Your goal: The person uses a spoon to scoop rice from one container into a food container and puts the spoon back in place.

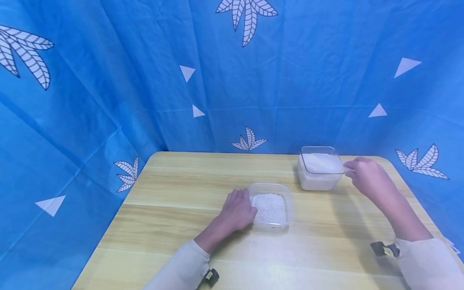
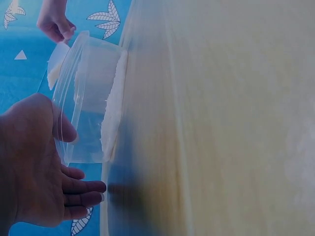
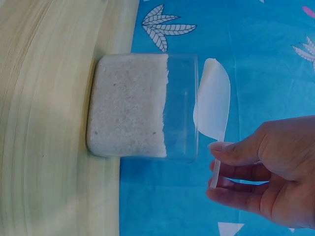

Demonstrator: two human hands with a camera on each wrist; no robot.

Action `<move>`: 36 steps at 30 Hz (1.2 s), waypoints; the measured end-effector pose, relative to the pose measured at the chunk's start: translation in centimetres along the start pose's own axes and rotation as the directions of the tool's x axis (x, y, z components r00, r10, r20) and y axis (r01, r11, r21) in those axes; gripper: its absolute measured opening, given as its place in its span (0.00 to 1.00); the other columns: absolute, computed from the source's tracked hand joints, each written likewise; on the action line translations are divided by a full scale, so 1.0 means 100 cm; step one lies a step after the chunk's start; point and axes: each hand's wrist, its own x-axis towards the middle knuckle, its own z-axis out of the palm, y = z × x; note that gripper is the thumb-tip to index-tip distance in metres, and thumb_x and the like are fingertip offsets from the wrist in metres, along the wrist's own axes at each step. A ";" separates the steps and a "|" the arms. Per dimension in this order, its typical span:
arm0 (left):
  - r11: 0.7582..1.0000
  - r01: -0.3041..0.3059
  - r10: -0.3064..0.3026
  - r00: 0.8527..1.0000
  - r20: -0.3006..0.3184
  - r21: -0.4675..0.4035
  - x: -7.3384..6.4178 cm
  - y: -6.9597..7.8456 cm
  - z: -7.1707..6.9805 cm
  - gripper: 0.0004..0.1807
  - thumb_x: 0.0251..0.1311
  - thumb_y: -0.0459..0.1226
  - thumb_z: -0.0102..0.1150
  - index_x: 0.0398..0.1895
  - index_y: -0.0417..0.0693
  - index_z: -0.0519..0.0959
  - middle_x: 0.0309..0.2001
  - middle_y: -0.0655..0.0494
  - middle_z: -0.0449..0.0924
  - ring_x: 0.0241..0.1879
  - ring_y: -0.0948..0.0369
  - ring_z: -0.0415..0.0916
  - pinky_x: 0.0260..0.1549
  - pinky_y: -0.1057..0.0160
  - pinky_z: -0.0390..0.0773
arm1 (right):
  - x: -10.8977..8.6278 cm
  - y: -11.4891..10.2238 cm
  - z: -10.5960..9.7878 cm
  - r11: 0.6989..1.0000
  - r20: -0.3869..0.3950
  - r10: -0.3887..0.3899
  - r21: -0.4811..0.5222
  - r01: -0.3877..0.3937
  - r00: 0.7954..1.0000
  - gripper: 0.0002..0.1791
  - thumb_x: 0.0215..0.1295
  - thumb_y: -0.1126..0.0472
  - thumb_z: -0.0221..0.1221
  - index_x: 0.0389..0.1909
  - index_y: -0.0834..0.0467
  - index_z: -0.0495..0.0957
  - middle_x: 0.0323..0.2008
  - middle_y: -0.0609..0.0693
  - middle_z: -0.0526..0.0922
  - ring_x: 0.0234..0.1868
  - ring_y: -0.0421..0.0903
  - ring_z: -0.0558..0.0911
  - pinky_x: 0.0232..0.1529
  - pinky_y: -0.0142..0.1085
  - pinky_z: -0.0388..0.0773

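Note:
My left hand [image 1: 237,210] holds the left side of a low clear plastic tub [image 1: 288,203], thumb over its rim and fingers along the outer wall. A layer of white grains [image 2: 113,108] covers the tub's bottom. At the back right, my right hand [image 1: 367,175] pinches the thin handle of a white scoop [image 3: 215,101] between thumb and fingers. In the right wrist view the scoop's bowl is tilted right at the rim of a taller clear square container [image 3: 182,108], which is filled more than halfway with whitish grains [image 3: 128,105].
Both containers stand on a light wood-grain table [image 1: 174,225], the taller one near its back edge. A blue cloth [image 1: 239,88] with white leaf and triangle prints hangs behind the table and along its sides. Dark straps [image 1: 385,249] sit at the sleeve cuffs.

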 end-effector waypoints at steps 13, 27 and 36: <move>1.000 -0.003 0.003 1.000 0.000 0.007 -0.001 0.000 -0.001 0.27 0.70 0.49 0.44 0.60 0.35 0.68 0.45 0.49 0.70 0.45 0.55 0.63 0.54 0.55 0.68 | -0.013 -0.025 -0.008 0.998 -0.005 -0.031 0.058 0.031 1.000 0.15 0.61 0.73 0.65 0.49 0.73 0.83 0.43 0.71 0.85 0.46 0.72 0.84 0.49 0.64 0.80; 1.000 0.015 -0.015 1.000 0.019 -0.003 -0.001 0.001 -0.003 0.36 0.70 0.50 0.44 0.71 0.29 0.62 0.57 0.41 0.73 0.56 0.49 0.67 0.67 0.48 0.66 | -0.020 -0.053 -0.004 0.986 -0.097 -0.154 0.048 0.160 0.983 0.13 0.56 0.73 0.70 0.44 0.69 0.86 0.38 0.67 0.87 0.40 0.65 0.86 0.44 0.59 0.84; 1.000 0.014 -0.014 1.000 0.021 -0.012 -0.002 0.002 -0.004 0.37 0.71 0.50 0.44 0.72 0.29 0.62 0.56 0.42 0.74 0.54 0.51 0.66 0.66 0.49 0.67 | -0.022 -0.070 0.005 0.966 -0.124 -0.258 0.005 0.260 0.958 0.12 0.52 0.74 0.72 0.40 0.67 0.87 0.35 0.62 0.87 0.36 0.60 0.86 0.41 0.54 0.85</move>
